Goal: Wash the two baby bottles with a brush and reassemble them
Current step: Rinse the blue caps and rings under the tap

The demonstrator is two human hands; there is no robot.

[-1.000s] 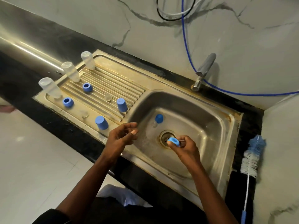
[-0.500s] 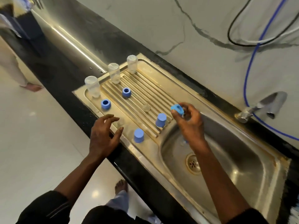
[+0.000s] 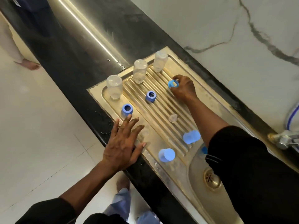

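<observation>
Baby bottles, three clear bodies without tops, stand on end in a slanting row along the far-left edge of the steel drainboard [image 3: 161,109]: the left bottle [image 3: 114,87], the middle bottle [image 3: 140,71] and the far bottle [image 3: 160,61].

Two blue screw rings sit on the drainboard just near of them. The left ring [image 3: 127,109] is on the flat rim and the middle ring [image 3: 151,96] is on the ribs.

The right hand [image 3: 183,88] reaches across the ribs and pinches a third ring [image 3: 173,83] between thumb and curled fingers, just right of the far bottle. Whether this ring touches the metal cannot be told.

The left hand [image 3: 123,144] lies palm down with straight, spread fingers on the near rim of the drainboard and the edge of the black worktop [image 3: 72,54]. It holds nothing, and its fingertips are just beside the left ring.

A clear teat [image 3: 145,132] lies just right of those fingers, and a second teat [image 3: 173,118] stands on the ribs farther in. Two blue caps stand towards the basin [image 3: 197,172]. The near cap [image 3: 166,154] is on the flat rim, and the blurred right cap [image 3: 191,137] is at the end of the ribs, beside the right forearm.

Another blue piece [image 3: 204,150] shows in the basin, mostly hidden by the black sleeve. The drain [image 3: 212,178] lies near of it. A tap [image 3: 283,140] juts in at the right edge.
</observation>
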